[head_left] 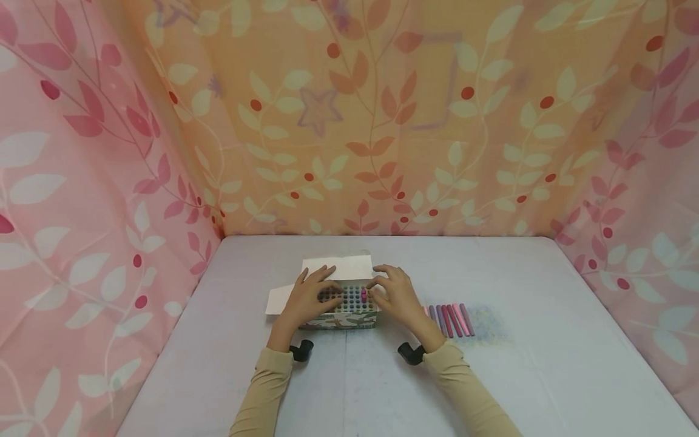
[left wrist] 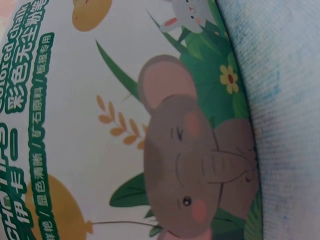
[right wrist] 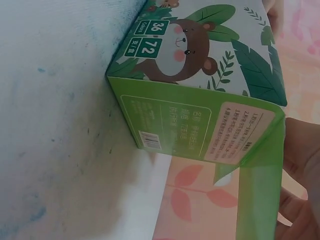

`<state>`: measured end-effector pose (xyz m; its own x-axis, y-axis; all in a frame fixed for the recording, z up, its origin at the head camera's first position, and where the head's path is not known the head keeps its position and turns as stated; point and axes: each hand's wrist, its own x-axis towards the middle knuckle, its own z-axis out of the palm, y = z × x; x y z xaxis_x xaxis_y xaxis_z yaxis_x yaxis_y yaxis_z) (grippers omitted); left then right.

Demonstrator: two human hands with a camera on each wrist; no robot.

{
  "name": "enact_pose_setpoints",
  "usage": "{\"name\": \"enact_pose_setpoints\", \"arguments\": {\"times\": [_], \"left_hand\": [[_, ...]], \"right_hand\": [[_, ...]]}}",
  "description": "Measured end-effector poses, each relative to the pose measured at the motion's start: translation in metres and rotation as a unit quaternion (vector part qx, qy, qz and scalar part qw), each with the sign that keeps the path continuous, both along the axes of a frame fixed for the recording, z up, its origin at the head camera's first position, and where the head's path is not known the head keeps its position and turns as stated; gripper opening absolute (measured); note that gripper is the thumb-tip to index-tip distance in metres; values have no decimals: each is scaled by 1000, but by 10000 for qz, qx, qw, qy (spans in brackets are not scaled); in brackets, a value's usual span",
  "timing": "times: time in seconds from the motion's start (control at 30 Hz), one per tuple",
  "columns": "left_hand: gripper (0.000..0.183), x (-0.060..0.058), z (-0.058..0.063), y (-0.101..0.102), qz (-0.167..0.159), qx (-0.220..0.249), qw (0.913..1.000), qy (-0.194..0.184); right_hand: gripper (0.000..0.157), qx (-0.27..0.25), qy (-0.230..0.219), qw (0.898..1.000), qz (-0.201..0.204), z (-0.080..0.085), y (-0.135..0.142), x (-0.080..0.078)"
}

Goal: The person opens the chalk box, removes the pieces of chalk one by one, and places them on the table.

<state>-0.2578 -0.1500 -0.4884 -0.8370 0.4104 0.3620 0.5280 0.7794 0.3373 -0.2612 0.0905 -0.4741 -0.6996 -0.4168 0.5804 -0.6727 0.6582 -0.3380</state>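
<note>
An opened chalk box (head_left: 338, 321) stands on the table, its top showing a grid of small round chalk ends or holes. A magenta chalk stick (head_left: 364, 296) pokes up near its right end. My right hand (head_left: 397, 294) reaches over that end, thumb and forefinger pinching at the magenta stick. Over the left part lies my left hand (head_left: 308, 296), its fingers spread and the thumb across the grid. The left wrist view shows the printed box front (left wrist: 175, 150) with an elephant. In the right wrist view, my right hand (right wrist: 302, 155) is beside the green end flap (right wrist: 257, 200).
Right of the box, several pink and purple chalk sticks (head_left: 450, 320) lie in a row beside a bluish smudge (head_left: 488, 325) on the white tablecloth (head_left: 355, 388). A white lid flap (head_left: 346, 267) stands behind the box, another flap (head_left: 277, 300) at its left. Patterned curtains (head_left: 371, 121) surround the table.
</note>
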Motion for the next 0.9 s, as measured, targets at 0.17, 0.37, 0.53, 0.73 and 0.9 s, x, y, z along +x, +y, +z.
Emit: {"name": "enact_pose_setpoints", "arguments": {"times": [0.17,0.37,0.53,0.73,0.9], "left_hand": [[22,0,0,-1,-13,28,10000,17],[22,0,0,-1,-1,20,10000,-13],[22,0,1,-1,-9,44,10000,-40],[24,0,2,-1,-19,-10,10000,-25],[25,0,1,-1,-24,-13,10000,-11]], "right_hand": [[9,210,-111,9997,-7,0,-4,-2],[12,683,-390,9969,-32,0,-8,-4],[13,867,-533,9948,4,0,-8,-5],[11,1080,-592,9924,13,2,-8,-3],[12,1118,-584,9920,61,3,-9,0]]}}
